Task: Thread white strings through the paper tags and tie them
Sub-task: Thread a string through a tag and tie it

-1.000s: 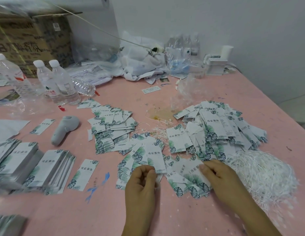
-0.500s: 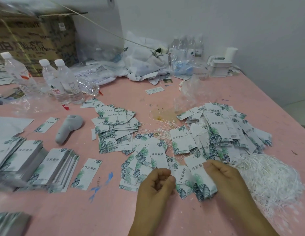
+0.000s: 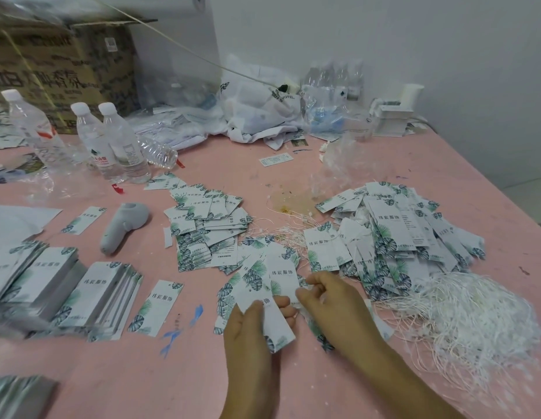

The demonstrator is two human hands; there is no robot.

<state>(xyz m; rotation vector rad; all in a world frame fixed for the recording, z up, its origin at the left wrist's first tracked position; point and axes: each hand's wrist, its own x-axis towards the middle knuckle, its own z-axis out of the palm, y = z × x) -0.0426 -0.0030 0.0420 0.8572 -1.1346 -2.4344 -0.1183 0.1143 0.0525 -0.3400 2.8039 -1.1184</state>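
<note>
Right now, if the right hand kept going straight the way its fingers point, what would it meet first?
The right hand points left, toward the tag held in the left hand. It would likely meet that tag's edge first; depth between them is hard to judge.

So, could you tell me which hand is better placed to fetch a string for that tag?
The right hand, probably. The heap of white strings lies on its side of the table, close beside it, while the left hand grips the tag and would have to cross over.
</note>
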